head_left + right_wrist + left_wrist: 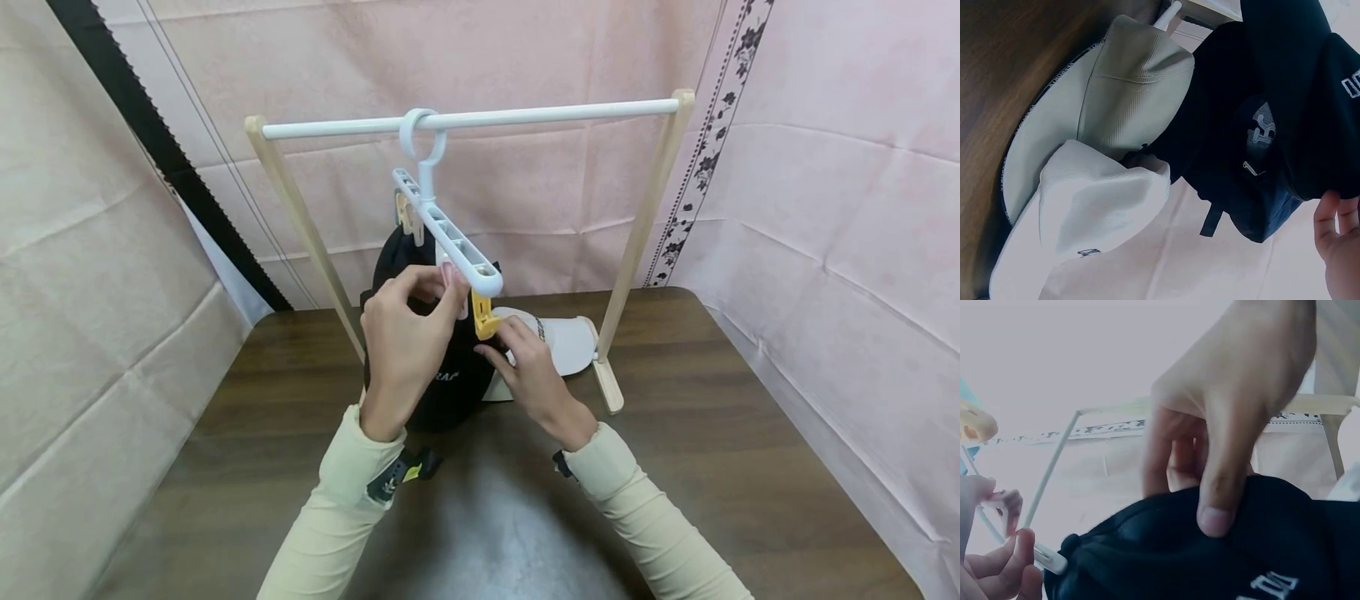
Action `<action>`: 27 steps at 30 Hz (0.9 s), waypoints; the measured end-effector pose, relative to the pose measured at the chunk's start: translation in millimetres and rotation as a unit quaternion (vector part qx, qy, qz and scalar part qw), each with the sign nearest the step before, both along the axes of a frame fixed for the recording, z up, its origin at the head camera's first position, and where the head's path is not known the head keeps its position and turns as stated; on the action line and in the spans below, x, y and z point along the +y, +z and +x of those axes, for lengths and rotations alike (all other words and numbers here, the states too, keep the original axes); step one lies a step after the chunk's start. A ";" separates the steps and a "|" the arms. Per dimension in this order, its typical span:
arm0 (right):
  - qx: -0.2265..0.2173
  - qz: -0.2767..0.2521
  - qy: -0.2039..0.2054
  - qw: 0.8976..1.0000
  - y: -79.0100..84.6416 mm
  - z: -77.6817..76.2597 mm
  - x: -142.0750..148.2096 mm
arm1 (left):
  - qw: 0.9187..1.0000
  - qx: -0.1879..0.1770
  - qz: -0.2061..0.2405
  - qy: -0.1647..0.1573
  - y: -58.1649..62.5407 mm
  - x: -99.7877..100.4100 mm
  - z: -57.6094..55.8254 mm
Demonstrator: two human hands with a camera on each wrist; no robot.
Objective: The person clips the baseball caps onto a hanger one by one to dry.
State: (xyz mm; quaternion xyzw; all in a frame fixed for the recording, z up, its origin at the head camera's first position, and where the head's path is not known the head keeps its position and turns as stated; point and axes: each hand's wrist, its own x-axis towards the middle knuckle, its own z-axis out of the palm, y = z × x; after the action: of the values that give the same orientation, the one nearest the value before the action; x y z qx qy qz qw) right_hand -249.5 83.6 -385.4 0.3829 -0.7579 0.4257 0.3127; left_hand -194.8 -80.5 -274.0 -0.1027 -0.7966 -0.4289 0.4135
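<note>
A pale blue hanger (453, 237) hangs by its ring hook from the white rail of a wooden rack, with clips along its bar. My left hand (408, 333) pinches a pink clip (1007, 506) under the bar. A black cap (1147, 556) with white lettering hangs below, and a white clip (1050, 559) sits at its edge. My right hand (536, 371) pinches the cap's edge, its thumb (1216, 519) on the lettered side. Just above those fingers dangles a yellow clip (483, 317). A dark cap (1260, 200) with a grey emblem hangs behind.
The rack's rail (547, 114) spans above, between wooden posts (648, 217). On the brown table (712, 417) lie a white cap (1107, 200) and a beige cap (1141, 81), close to the right post. Pinkish cloth (847, 208) surrounds the table.
</note>
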 end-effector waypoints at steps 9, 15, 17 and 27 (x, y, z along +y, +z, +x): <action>-0.072 -0.054 0.033 0.995 -9.6 -14.3 7.4 | 0.996 -0.032 0.056 -0.059 3.3 -4.8 2.3; -0.135 -0.090 0.008 0.987 -13.8 -29.8 17.5 | 0.989 -0.068 0.082 -0.099 1.8 -11.7 3.4; -0.149 -0.088 0.000 0.985 -14.3 -36.2 19.4 | 0.988 -0.075 0.086 -0.108 0.3 -14.8 3.4; -0.230 0.041 -0.059 0.970 -23.4 -84.2 34.5 | 0.982 -0.080 0.108 -0.134 -3.9 -27.7 -0.1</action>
State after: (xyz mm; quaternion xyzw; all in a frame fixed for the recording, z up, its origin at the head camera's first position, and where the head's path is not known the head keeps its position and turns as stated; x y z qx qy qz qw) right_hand -333.7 118.1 -408.9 0.2415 -0.8476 0.4517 0.1384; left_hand -194.9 -108.2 -277.9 -0.1284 -0.7551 -0.5710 0.2954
